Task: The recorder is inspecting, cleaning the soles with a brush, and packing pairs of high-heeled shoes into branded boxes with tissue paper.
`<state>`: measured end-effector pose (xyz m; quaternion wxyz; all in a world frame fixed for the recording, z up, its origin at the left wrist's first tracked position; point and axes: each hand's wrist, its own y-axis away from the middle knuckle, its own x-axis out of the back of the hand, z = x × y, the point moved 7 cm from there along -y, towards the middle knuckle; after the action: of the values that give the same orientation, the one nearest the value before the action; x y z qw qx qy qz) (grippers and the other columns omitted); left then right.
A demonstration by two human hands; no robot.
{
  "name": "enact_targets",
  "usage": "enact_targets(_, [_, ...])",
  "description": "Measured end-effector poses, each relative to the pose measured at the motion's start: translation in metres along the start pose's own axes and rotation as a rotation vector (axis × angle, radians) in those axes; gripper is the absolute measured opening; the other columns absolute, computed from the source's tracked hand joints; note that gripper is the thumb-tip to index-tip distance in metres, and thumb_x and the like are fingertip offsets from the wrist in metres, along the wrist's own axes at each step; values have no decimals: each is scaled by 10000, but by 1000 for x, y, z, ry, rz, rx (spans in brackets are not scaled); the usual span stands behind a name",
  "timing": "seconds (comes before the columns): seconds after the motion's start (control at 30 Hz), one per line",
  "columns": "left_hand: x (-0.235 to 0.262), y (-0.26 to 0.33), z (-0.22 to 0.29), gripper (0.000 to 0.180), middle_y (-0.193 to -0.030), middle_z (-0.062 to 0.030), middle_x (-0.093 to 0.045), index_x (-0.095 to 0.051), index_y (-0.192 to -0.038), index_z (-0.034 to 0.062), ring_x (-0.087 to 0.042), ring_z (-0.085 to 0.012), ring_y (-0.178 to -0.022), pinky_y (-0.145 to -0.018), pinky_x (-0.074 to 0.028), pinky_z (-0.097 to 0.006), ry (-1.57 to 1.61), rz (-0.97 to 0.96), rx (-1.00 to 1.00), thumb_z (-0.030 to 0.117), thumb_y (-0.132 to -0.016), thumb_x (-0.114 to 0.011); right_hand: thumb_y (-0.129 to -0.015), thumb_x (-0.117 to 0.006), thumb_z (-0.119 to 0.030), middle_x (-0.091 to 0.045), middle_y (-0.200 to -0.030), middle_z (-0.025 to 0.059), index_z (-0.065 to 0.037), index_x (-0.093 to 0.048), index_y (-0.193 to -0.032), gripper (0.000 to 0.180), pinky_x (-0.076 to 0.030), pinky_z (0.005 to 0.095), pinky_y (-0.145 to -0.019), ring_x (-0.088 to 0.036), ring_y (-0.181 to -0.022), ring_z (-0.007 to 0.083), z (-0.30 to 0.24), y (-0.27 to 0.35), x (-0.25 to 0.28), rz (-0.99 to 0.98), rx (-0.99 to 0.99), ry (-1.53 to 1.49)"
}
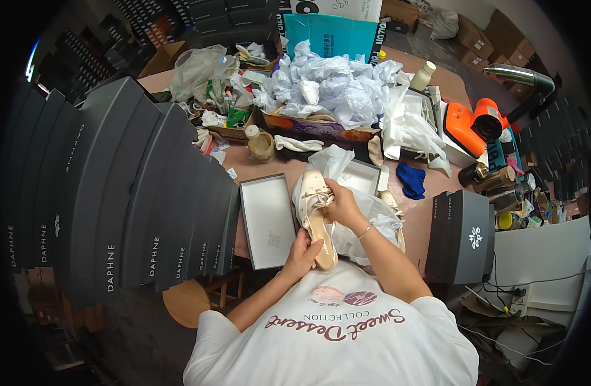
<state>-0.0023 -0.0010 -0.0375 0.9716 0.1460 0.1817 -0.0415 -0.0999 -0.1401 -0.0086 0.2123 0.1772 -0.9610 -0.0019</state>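
I hold a beige sandal [317, 219] over the table's near edge. My left hand [302, 254] grips its heel end from below. My right hand [340, 202] pinches the strap and small bow across its upper. Under the sandal lies crumpled white tissue paper [366, 215] spilling from an open shoe box [363, 175]. A second beige shoe [393, 207] lies partly hidden in the paper to the right. The grey box lid [268, 222] lies inside-up just left of my hands.
A tall stack of dark shoe boxes [115, 186] fills the left. Two dark boxes [461, 235] stand at the right. A heap of plastic bags [337, 87], a blue cloth [411, 180], an orange tool [475, 125], jars and cans crowd the far table.
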Motion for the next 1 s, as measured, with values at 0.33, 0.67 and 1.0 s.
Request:
enact_targets(0.33, [31,-1,-6,293,-984,-79,-589,-460,-1182,1,-589,-129,-852,-740,-492,-264,133,212,-28,71,-898,-479,-768,-722,-146,-541,-1176,129,-82,-319,-1388,742,-498,282,-764,-592,-926,168,-29,27,37,-168,148,-161])
enact_targets(0.67, [193,6,-60,388,-1071,-100,-572,-442,-1241,-24,-560,-199,-1005,-886,-434,-291,-780,877,-76,93,-879,-521,-706,-729,-197,-544,-1157,271,-4,-317,-1354,792,-451,417,-889,-546,-1060,400,169,150,158,203,-465,441])
enact_targets(1.0, [-48,-58,59,574,-1292,-146,-437,-323,-1350,-32,-419,-209,-1223,-1014,-347,-317,-139,-21,-263,226,-907,-582,-741,-719,-167,-505,-1247,238,72,-284,-1357,791,-412,325,-927,-526,-1116,268,87,138,172,419,-247,37])
